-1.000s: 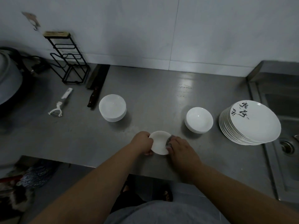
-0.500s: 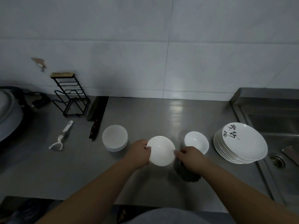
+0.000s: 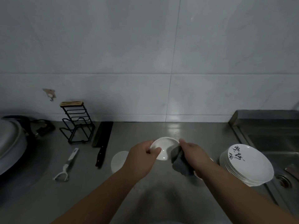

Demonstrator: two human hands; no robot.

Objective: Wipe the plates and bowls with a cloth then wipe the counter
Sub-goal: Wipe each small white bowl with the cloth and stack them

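- A head-worn camera looks down on a steel counter [image 3: 161,199] against a white tiled wall, in dim light.
- The left hand [image 3: 142,159] grips a white bowl [image 3: 165,147] by its left rim, thumb and fingers pinched on the edge. It holds the bowl above the counter, tilted toward the person.
- The right hand [image 3: 194,156] has its fingers curled round a bunched grey cloth [image 3: 179,162]. The cloth touches the bowl's right rim.
- Just left of the hands, white bowls [image 3: 119,160] sit on the counter, partly hidden by the left wrist.
- Another white dish [image 3: 197,175] peeks out under the right wrist; too little shows to tell more.
- At the right, a stack of plates [image 3: 249,167] sits beside the sink [image 3: 275,143]; the top one has black brush lettering.
- At the left lie a knife [image 3: 103,143] and a peeler [image 3: 68,165], with a wire rack [image 3: 77,123] behind.
- Judging progress: the task seems to be in its bowl stage, with one bowl being wiped now. Nothing shows which dishes are done. The plates look untouched, and the counter wipe comes last.
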